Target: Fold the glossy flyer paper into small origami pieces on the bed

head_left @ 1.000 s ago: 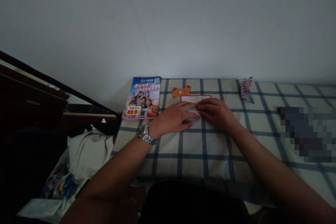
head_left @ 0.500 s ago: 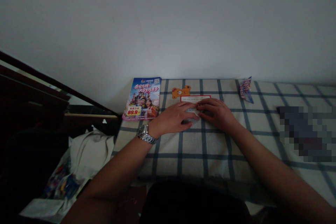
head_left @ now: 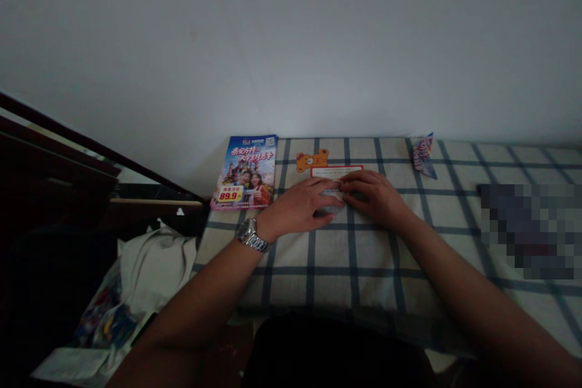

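Observation:
A white sheet of paper [head_left: 337, 171] with a red border and lines of small print lies on the checked bedding, its near part covered by my hands. My left hand [head_left: 304, 206], with a metal watch at the wrist, rests on it with fingers stretched and spread, thumb apart. My right hand [head_left: 373, 197] comes from the other side, its fingers bent and close together, the tips on the paper against my left fingertips. What lies under the right fingertips is partly hidden. Just behind the paper's left corner is a brown cartoon bear [head_left: 313, 161], flat on the cloth.
A stack of colourful leaflets [head_left: 248, 173] lies at the left edge of the bedding [head_left: 291, 285]. Near the wall [head_left: 318, 42] stands a folded printed paper piece [head_left: 424, 156]. A blurred dark object [head_left: 522, 230] is at right. White bags [head_left: 154, 267] sit below on the left.
My hands stay almost in place on the paper, with only a slight shift of the left fingers. The whole view has drifted very slightly.

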The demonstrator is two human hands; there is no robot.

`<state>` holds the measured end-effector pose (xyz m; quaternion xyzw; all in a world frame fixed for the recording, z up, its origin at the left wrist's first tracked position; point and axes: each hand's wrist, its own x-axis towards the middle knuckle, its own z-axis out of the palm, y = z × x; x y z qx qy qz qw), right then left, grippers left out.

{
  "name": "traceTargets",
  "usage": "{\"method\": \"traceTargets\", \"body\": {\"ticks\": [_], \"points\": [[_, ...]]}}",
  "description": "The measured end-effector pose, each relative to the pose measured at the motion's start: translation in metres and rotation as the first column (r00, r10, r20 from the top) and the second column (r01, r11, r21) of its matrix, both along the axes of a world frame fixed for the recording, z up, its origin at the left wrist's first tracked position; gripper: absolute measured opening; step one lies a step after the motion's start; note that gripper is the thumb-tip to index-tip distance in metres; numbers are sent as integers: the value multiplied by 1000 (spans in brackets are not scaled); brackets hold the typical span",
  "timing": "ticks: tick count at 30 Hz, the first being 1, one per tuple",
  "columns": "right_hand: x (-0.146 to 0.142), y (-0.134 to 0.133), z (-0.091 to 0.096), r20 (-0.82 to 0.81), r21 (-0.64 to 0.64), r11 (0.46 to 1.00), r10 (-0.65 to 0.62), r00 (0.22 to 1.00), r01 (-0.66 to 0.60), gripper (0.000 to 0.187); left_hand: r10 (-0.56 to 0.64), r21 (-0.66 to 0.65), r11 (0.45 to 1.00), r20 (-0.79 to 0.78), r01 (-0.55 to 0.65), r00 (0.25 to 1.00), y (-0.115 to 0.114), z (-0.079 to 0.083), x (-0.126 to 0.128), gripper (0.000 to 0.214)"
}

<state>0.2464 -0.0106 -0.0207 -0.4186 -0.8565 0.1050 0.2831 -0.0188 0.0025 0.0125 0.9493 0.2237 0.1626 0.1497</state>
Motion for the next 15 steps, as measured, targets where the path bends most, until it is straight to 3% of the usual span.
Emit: {"method": "traceTargets", "body": {"ticks": [8,15], "points": [[1,1,-1,-9,65,998,28,1000,-27,15,16,33,999,-10,-16,1000,-4,0,2,31],[2,1,2,-43,28,1000,14,999,-13,15,20,49,999,-15,-19,1000,-6,-1,3,33]]}}
